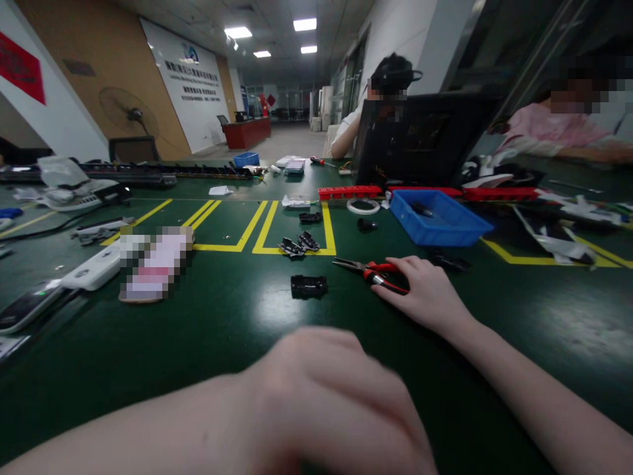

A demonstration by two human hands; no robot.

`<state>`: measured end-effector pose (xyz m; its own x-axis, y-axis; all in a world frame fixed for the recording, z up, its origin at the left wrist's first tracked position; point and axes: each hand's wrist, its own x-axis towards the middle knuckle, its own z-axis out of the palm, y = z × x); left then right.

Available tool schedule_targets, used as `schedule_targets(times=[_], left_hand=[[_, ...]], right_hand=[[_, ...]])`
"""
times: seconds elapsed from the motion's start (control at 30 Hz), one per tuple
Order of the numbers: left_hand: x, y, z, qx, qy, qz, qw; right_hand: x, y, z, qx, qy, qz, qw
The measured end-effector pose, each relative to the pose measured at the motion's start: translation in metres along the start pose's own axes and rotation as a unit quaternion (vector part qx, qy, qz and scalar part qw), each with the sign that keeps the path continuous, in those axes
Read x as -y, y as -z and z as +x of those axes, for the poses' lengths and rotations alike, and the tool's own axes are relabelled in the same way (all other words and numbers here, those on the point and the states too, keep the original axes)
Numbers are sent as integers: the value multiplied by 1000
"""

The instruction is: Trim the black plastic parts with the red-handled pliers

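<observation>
My right hand (pixel 425 293) is wrapped round the red and black handles of the pliers (pixel 383 276), which lie on the green table (pixel 222 343) with their jaws pointing left. My left hand (pixel 326 402) is close to the camera, blurred, its back showing and its fingers bent downward; what the fingertips hold, if anything, is hidden. Between the hands and the yellow tape lies a black plastic part (pixel 309 286). Two small black parts with metallic bits (pixel 300 244) rest near the tape's front edge, and another black part (pixel 310 217) sits behind them.
A blue tray (pixel 438 218) stands at the right, with a roll of tape (pixel 362 206) beside it. A large black monitor (pixel 420 138) rises behind. At the left lie a white power strip (pixel 101 264) and a blurred-out flat object (pixel 158 264). Two people sit across the table.
</observation>
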<state>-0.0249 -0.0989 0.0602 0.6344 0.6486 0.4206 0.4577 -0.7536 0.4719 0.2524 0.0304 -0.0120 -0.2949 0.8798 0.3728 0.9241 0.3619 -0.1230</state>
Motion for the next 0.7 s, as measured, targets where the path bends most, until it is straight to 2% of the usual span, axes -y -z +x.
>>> schedule_targets(times=[0.07,0.13,0.23,0.3,0.4,0.5,0.7], left_hand=[[27,1,24,-31,-25,-31,999],[59,-5,36,-84,-8,13,996],[102,-15,37,-52,21,82,995],[119,-18,33,-36,41,88,995],[129,-18,31,-15,58,65,996],[128,-17,31,8,59,49,997],[126,-19,32,32,69,70,995]], right_hand=[[2,3,0,10,13,-11,1000],[1,6,0,14,22,-12,1000],[-2,10,1,12,20,8,1000],[-4,11,1,2,12,21,1000],[-5,9,0,-20,7,27,999],[-4,7,-2,-22,9,36,999],[3,14,-3,-32,73,66,995]])
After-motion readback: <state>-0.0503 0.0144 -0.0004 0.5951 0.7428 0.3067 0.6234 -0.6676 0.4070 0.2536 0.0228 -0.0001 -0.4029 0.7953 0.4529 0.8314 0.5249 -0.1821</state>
